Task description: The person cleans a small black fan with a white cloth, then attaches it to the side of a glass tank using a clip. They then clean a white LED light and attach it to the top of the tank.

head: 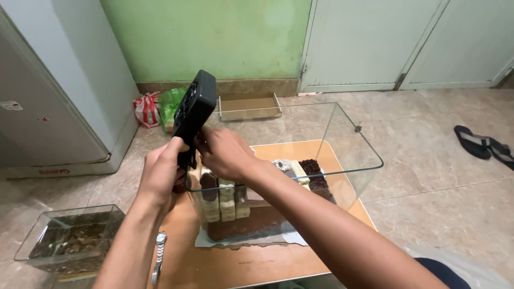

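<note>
Your left hand (pixel 163 171) is wrapped shut around the bottom of a black fan (pixel 194 109). Your right hand (pixel 222 152) pinches the same fan just beside it, fingers curled tight. The fan sits at the near left corner of the glass tank (pixel 342 176), right over its thin rim.

Be careful here. If you push too hard, the fan could knock the glass edge and chip it. If your grip slips, the fan could drop onto the pale blocks (pixel 227 206) and dark brown blocks (pixel 316 176) inside. The tank stands on a small wooden table (pixel 241 262), so a hard bump could slide it. A wristwatch (pixel 158 256) lies near on the left, and a smaller glass tank (pixel 69 241) sits on the floor to the left.
</note>
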